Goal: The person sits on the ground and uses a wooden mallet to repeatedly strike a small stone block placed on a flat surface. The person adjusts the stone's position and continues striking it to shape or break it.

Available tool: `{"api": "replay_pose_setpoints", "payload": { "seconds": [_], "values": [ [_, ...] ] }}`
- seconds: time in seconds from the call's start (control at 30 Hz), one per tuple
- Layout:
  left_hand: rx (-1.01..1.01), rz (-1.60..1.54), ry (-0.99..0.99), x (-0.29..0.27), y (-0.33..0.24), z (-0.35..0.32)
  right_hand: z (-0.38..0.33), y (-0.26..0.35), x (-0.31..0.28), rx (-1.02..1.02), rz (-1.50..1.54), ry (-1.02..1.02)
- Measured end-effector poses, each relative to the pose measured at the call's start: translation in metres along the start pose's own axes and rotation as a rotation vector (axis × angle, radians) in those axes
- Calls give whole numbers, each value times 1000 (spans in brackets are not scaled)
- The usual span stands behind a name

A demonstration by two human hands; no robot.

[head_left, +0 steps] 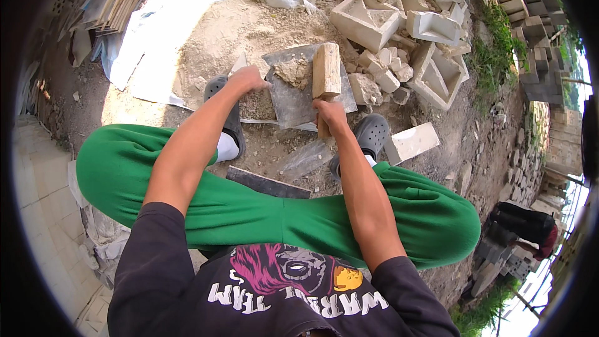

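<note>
- Right hand [331, 112]: grip closed around the handle of a wooden mallet [326, 72], its head over a grey slab [299, 103]
- Left hand [248, 79]: fingers pressed on the slab's left edge
- Slab on the sandy ground [212, 37], between two grey clogs [372, 134]

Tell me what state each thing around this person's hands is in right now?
Wooden mallet: gripped by the right hand, head resting on the slab.
Grey slab: flat on the ground, steadied by the left hand.
Rubble lump: lying on the slab, crumbled.
Moulded blocks: heaped, some broken.
White sheet: spread out, crumpled.
</note>
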State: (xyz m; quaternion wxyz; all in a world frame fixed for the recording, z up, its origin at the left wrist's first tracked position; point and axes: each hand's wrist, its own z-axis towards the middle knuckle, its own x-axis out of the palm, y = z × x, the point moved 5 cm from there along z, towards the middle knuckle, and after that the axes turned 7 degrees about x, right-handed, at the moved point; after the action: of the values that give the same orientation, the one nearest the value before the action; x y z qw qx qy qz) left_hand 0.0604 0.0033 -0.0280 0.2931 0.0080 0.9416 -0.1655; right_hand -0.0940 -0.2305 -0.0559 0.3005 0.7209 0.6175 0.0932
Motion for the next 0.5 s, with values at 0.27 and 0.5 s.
{"api": "replay_pose_setpoints", "payload": {
  "seconds": [0.27,0.5],
  "values": [
    [703,244,-650,26,-56,23,-1,1,3,-5,-30,-15],
    [394,53,-593,24,-59,9,-11,20,2,-46,-141,-100]
  ]
}}
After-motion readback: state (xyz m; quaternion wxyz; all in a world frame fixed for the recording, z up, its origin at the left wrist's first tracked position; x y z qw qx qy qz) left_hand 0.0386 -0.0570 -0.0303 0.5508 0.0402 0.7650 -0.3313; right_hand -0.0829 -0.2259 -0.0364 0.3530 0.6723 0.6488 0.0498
